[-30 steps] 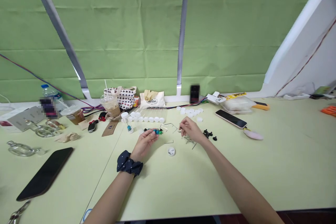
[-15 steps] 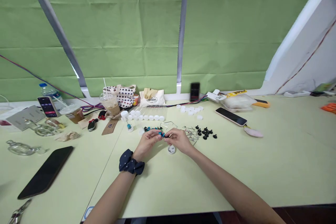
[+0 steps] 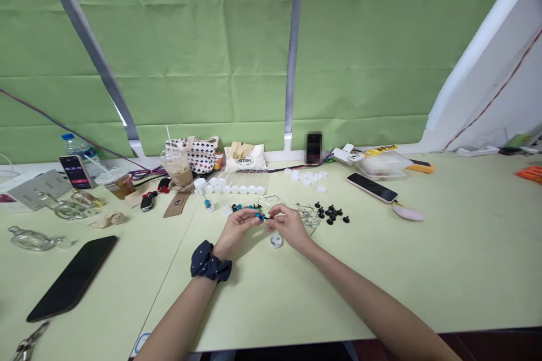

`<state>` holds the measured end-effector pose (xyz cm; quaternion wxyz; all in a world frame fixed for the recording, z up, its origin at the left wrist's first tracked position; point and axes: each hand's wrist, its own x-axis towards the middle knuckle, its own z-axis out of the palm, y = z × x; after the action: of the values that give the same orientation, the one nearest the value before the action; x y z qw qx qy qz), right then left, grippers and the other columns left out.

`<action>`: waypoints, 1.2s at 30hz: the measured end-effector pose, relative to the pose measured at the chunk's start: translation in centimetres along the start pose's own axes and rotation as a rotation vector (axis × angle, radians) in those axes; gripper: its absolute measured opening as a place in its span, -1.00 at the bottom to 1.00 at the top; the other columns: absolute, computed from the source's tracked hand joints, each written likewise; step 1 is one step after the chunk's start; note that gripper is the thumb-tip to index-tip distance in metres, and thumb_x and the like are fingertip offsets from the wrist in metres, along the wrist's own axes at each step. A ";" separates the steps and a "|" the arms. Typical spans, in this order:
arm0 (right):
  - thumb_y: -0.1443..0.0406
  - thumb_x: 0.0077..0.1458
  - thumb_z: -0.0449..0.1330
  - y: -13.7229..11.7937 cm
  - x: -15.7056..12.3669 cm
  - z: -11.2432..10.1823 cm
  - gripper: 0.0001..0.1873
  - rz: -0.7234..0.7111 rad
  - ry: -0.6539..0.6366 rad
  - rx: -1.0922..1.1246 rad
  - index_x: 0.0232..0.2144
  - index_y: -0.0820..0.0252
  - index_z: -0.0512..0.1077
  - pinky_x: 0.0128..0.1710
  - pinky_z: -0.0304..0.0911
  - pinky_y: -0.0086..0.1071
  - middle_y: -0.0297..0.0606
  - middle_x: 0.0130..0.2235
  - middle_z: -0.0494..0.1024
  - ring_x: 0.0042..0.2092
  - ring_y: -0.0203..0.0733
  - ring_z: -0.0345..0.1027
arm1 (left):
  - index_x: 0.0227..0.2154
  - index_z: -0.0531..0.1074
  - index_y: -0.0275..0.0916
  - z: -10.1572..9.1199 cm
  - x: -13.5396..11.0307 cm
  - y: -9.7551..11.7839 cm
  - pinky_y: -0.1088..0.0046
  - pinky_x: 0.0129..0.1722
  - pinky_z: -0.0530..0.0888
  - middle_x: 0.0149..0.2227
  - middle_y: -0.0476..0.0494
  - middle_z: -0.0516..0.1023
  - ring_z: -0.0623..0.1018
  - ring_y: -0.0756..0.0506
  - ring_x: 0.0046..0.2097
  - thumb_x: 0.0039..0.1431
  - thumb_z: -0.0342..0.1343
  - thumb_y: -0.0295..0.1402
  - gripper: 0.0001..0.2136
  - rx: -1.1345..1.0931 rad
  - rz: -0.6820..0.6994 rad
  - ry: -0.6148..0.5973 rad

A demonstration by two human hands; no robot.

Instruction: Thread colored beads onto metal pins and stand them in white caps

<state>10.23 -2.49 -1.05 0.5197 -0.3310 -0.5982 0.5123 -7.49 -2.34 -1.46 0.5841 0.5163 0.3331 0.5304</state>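
Above the middle of the table, my left hand pinches a small blue and black part whose kind is too small to tell. My right hand meets it from the other side, its thumb and fingers closed at the dark end of that part. Just below my fingertips stands a small round white cap with tiny bits inside. Behind my hands lie more blue and black parts and some bent metal wires. A pile of thin metal wires lies right of my right hand.
Several black flanged pieces lie to the right, near a phone. White caps and a row of capped clear tubes are farther back. Drink cups, glass pieces and a large dark phone occupy the left.
The fingers of my right hand have shifted slightly at the blue and black part. My left hand keeps its pinch, and the things on the table stay put.
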 end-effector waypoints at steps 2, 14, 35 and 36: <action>0.11 -0.15 0.30 0.0 0.0 0.1 -0.66 0.065 0.010 0.078 -0.38 0.17 0.32 -0.50 0.38 -0.33 -0.39 -0.46 0.42 -0.52 -0.22 0.43 | -0.31 0.52 -0.29 0.2 -0.1 0.2 0.28 -0.11 0.41 -0.29 -0.18 0.58 0.54 -0.10 -0.25 -0.12 0.30 -0.39 -0.76 0.007 0.008 0.004; 0.06 -0.20 0.32 0.1 0.2 -0.2 -0.56 0.255 -0.017 0.166 -0.34 0.26 0.39 -0.55 0.36 -0.36 -0.24 -0.46 0.53 -0.54 -0.21 0.43 | -0.32 0.51 -0.27 0.7 -0.3 0.4 0.25 -0.11 0.41 -0.25 -0.19 0.58 0.54 -0.12 -0.23 -0.14 0.31 -0.34 -0.74 -0.020 0.033 0.072; -0.07 -0.08 0.17 -0.5 0.4 -0.6 -0.53 0.347 -0.074 0.105 -0.45 0.26 0.36 -0.72 0.03 -0.54 -0.27 -0.55 0.51 -0.68 -0.39 0.24 | -0.29 0.55 -0.29 0.2 0.1 -0.3 0.18 -0.11 0.43 -0.28 -0.21 0.59 0.55 -0.15 -0.26 -0.15 0.31 -0.35 -0.72 0.045 0.033 0.130; -0.06 -0.09 0.19 -0.7 0.5 -0.8 -0.53 0.346 -0.102 0.098 -0.43 0.26 0.36 -0.72 0.03 -0.55 -0.28 -0.55 0.51 -0.68 -0.41 0.23 | -0.30 0.55 -0.30 0.2 0.1 -0.2 0.19 -0.11 0.43 -0.27 -0.22 0.59 0.55 -0.15 -0.26 -0.15 0.31 -0.35 -0.72 0.043 0.033 0.128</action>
<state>10.93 -2.02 -0.35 0.4086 -0.3767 -0.5321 0.6388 -7.25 -2.24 -1.61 0.5415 0.4994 0.3724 0.5646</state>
